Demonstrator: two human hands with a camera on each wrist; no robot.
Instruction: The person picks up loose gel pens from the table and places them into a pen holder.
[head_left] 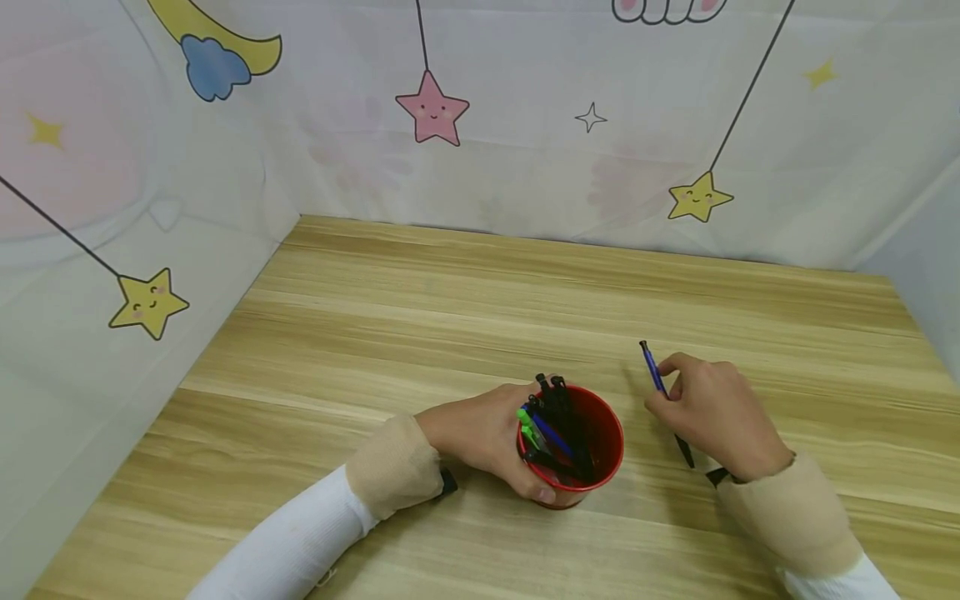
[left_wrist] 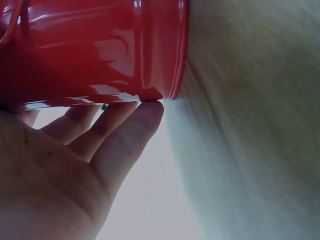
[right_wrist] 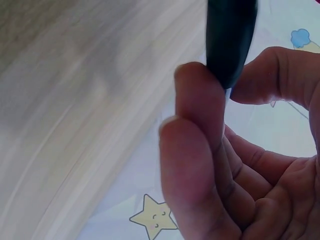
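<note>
A red cup (head_left: 606, 427) stands on the table with several pens (head_left: 558, 421) in it, mostly black, with a blue one and bright green ones among them. My left hand (head_left: 480, 433) holds its left side, thumb at the front and the other fingers round the back. In the left wrist view, fingertips touch the glossy red wall (left_wrist: 100, 50) close to its base. Right of the cup, my right hand (head_left: 711, 410) pinches a blue pen (head_left: 652, 371) with black ends between thumb and fingers. The right wrist view shows the dark end (right_wrist: 231, 40) of this pen.
The wood-grain table (head_left: 420, 308) extends behind and around both hands. White cloth (head_left: 517, 167) printed with stars closes off the back and sides. Beige bands (head_left: 397, 467) wrap both wrists over white sleeves.
</note>
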